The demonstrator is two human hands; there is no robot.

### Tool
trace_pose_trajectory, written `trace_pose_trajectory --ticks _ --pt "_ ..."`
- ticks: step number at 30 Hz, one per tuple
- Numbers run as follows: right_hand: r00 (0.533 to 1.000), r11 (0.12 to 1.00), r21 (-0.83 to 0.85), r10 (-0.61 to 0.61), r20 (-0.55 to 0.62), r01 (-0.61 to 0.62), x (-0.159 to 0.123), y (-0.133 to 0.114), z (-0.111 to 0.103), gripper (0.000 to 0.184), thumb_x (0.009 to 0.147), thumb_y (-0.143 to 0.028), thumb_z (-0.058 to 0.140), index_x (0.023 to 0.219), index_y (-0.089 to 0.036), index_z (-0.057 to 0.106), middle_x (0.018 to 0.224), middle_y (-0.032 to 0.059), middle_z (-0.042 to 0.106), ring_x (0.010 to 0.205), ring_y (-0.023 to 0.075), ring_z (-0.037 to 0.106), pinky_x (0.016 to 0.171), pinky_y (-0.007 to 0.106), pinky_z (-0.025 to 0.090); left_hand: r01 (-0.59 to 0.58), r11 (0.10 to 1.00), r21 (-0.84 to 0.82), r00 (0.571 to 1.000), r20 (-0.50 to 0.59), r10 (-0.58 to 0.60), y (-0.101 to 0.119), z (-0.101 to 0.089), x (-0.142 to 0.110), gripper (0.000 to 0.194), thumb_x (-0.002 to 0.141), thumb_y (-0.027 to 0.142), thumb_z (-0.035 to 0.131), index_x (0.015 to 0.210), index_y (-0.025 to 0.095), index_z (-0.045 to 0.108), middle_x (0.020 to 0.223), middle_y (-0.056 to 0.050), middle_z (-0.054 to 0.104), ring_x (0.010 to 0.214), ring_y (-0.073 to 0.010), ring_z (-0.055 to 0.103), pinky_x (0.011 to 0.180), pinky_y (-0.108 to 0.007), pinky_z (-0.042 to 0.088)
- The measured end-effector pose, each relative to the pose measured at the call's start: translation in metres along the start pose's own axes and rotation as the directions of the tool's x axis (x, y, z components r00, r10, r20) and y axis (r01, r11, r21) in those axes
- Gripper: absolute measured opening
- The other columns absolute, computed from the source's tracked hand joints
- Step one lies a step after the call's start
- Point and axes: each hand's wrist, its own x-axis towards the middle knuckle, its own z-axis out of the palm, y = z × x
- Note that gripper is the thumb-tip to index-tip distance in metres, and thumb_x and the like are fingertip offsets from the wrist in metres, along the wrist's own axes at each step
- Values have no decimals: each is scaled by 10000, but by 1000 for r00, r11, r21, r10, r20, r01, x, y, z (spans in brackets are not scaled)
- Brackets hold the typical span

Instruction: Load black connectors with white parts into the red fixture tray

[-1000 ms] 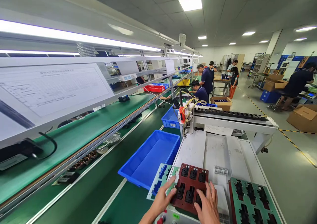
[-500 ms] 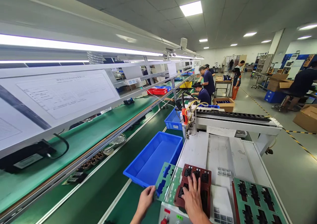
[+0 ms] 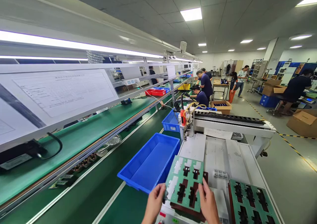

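Note:
Between my two hands is a green plate with cut-outs, tilted over a reddish-brown fixture. My left hand pinches the plate's left edge. At its right edge, the fingers of my right hand close on the plate. Dark shapes and the brown fixture show through the cut-outs. The plate's left part overhangs the fixture. To the right lies a second fixture with its own green plate, with black parts sitting in the openings.
A large blue bin stands left of my hands, a smaller blue bin beyond it. A gantry machine with a red screwdriver spans the white bed. A green conveyor runs along the left. Several people work farther off.
The green plate has moved right, from beside the brown fixture to over it. My right hand has left the black parts in the fixture and taken the plate's right edge.

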Motion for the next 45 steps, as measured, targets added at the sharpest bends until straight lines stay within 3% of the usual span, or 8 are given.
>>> trace_pose_trajectory --ticks 6,9,13,18,22,27,36,45 --pt "994 978 -203 35 -99 -55 7 46 -35 918 798 -930 454 1250 -193 762 782 130 782 751 345 745 592 347 555 -38 983 181 995 98 21 -41 34 4 619 667 783 621 798 185 710 808 -89 711 750 -286 672 739 -396 562" --pt "988 935 -329 105 -111 -136 5 63 -42 841 831 -869 464 1276 -212 744 844 132 801 809 353 766 644 367 585 -114 947 300 993 64 100 -41 31 21 603 733 686 581 1011 168 715 1049 -154 735 906 -320 719 886 -450 580" --pt "992 885 -457 36 -119 -87 10 51 -44 798 965 -733 342 1381 -127 651 1198 193 766 1070 336 751 842 367 612 -196 903 383 972 199 127 -24 51 60 493 803 585 567 960 154 746 902 -127 777 808 -292 750 787 -399 609" --pt "947 671 -729 -303 -105 134 52 -3 -14 649 1056 -543 322 1500 -126 545 1537 204 539 1446 346 481 1153 453 455 -299 815 495 949 245 199 5 91 90 504 919 470 557 1238 119 728 1245 -193 742 1196 -326 690 1027 -428 544" --pt "949 607 -781 -310 -61 148 94 -20 26 609 1055 -425 438 1617 -200 379 1709 188 279 1586 374 193 1269 597 167 -326 724 608 945 182 272 16 113 86 550 1045 436 378 1477 146 558 1603 -258 431 1499 -385 397 1175 -601 374" --pt "970 561 -822 -236 -52 93 113 -5 44 601 1036 -313 449 1614 -164 380 1667 253 337 1578 419 180 1225 709 45 -309 630 712 941 133 310 6 134 67 546 1074 399 328 1529 145 494 1650 -300 318 1531 -435 300 1179 -728 253" --pt "953 506 -834 -295 70 218 60 -9 41 669 1070 -505 407 1662 -240 246 1743 187 161 1607 387 92 1230 724 8 -351 534 769 907 137 398 -12 141 57 566 1071 356 356 1599 160 405 1645 -297 368 1527 -431 336 1206 -731 192" --pt "950 625 -743 -308 48 240 31 1 58 677 1021 -353 522 1646 -215 302 1728 204 209 1597 435 109 1218 774 8 -359 613 704 912 125 390 -4 140 64 553 1054 376 368 1548 152 478 1601 -289 434 1491 -437 399 1186 -758 226"
